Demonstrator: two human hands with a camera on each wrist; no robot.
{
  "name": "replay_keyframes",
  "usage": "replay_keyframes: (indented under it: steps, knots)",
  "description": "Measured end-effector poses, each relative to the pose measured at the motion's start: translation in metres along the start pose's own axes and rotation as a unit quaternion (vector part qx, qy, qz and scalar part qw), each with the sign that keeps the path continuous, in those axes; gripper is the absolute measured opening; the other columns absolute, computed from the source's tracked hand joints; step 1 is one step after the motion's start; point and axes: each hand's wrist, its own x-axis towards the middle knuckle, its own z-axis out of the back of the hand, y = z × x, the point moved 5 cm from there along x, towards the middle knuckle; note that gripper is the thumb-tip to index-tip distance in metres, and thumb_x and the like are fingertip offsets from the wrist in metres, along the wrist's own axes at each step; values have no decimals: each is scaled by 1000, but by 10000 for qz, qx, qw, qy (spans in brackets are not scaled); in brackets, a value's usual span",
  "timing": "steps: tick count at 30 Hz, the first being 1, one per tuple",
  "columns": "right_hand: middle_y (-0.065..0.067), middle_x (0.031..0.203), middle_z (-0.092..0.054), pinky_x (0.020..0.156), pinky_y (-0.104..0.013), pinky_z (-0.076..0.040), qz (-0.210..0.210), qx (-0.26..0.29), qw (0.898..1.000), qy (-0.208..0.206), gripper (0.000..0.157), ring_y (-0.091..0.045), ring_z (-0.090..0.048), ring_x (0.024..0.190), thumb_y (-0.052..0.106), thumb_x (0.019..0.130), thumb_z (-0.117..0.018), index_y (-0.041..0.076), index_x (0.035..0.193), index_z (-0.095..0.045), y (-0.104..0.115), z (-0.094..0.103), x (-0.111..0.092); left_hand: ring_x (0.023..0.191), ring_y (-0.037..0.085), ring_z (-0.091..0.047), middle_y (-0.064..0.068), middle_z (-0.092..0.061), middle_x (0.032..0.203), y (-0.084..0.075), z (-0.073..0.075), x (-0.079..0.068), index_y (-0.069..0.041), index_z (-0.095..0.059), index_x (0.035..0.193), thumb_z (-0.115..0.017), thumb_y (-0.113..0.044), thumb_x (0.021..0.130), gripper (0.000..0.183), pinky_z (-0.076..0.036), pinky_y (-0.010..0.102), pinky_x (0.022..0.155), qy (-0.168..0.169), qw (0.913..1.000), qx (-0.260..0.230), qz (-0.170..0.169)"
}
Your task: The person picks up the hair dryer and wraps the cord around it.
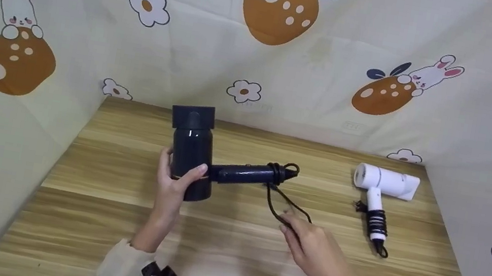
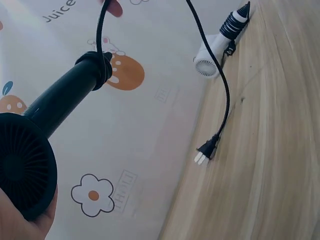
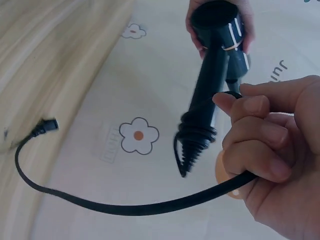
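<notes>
A dark hair dryer (image 1: 192, 151) with a flat nozzle is held up over the table, its barrel gripped by my left hand (image 1: 172, 190), thumb across the front. Its handle (image 1: 245, 174) points right, with a few turns of black cord wound near the end. My right hand (image 1: 315, 249) pinches the loose cord (image 3: 135, 209) with fingers curled round it. In the left wrist view the cord's free end hangs down to a two-prong plug (image 2: 206, 151). The round vent grille (image 2: 22, 167) of the dryer faces that camera.
A white hair dryer (image 1: 388, 182) lies at the right of the wooden table (image 1: 112, 220), its black cord (image 1: 377, 222) wrapped round the handle. Behind and beside the table hangs a cloth (image 1: 191, 49) printed with rabbits, fruit and flowers.
</notes>
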Motion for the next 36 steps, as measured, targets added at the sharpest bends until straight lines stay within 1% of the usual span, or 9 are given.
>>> replay_keyframes:
  steps: [4, 7, 10, 14, 18, 21, 24, 28, 36]
  knots:
    - [0, 79, -70, 57, -21, -53, 179, -90, 9984, -522, 14, -8, -65, 65, 9, 82, -68, 8, 96, -67, 1, 10, 0, 95, 20, -56, 5, -56, 105, 3, 1, -1, -14, -42, 121, -70, -9, 77, 52, -45, 34, 86, 42, 10000, 34, 57]
    - [1, 76, -69, 57, -18, -51, 426, -75, 9949, -916, 14, -7, -64, 64, 7, 79, -71, 9, 93, -68, 1, 17, -1, 95, 20, -55, 5, -55, 105, 5, 0, -2, -14, -42, 121, -69, -11, 78, 51, -45, 35, 86, 165, 9997, 141, 108]
    - [1, 75, -68, 54, -18, -50, 637, 41, 9911, -1171, 14, -8, -62, 61, 6, 79, -70, 8, 92, -68, 0, 23, 0, 94, 21, -57, 7, -54, 106, 6, -2, -3, -14, -42, 122, -69, -12, 78, 52, -47, 36, 85, 341, 9990, 235, 154]
    - [3, 71, -63, 49, -15, -43, 747, 86, 9875, -1385, 7, -6, -53, 54, 10, 83, -67, 8, 89, -67, -3, 33, 2, 93, 23, -60, 9, -54, 107, 7, -4, -5, -14, -41, 124, -70, -12, 77, 55, -50, 37, 83, 614, 9972, 372, 225]
    - [6, 70, -60, 46, -13, -36, 654, 83, 9855, -1562, 8, -3, -45, 52, 18, 84, -67, 10, 86, -67, -9, 41, 4, 94, 23, -59, 11, -55, 108, 6, -6, -7, -14, -41, 127, -70, -12, 76, 59, -49, 37, 83, 860, 9944, 577, 209]
    - [6, 71, -62, 46, -15, -37, 544, 14, 9843, -1678, 14, -2, -46, 53, 24, 83, -68, 10, 86, -67, -13, 45, 6, 95, 23, -58, 13, -57, 108, 4, -10, -9, -13, -40, 128, -70, -12, 76, 60, -48, 38, 84, 1128, 9913, 662, 129]
    - [3, 70, -64, 47, -18, -39, 487, -172, 9832, -1753, 21, -4, -48, 54, 29, 81, -69, 9, 86, -66, -16, 48, 8, 94, 24, -59, 15, -57, 108, 2, -14, -12, -11, -38, 128, -70, -9, 75, 62, -51, 40, 82, 1380, 9887, 576, 75]
    - [2, 69, -63, 47, -20, -39, 444, -295, 9823, -1798, 21, -5, -49, 54, 29, 80, -70, 9, 86, -65, -20, 52, 10, 94, 24, -60, 17, -56, 110, 0, -17, -14, -9, -36, 130, -70, -7, 75, 64, -54, 41, 79, 1547, 9869, 455, 52]
    - [6, 70, -62, 49, -17, -42, 489, -238, 9840, -1696, 15, -5, -51, 57, 28, 78, -70, 13, 80, -68, -26, 56, 15, 97, 25, -58, 19, -54, 113, -3, -20, -18, -10, -35, 129, -69, -6, 74, 64, -55, 43, 78, 1834, 9822, 388, 126]
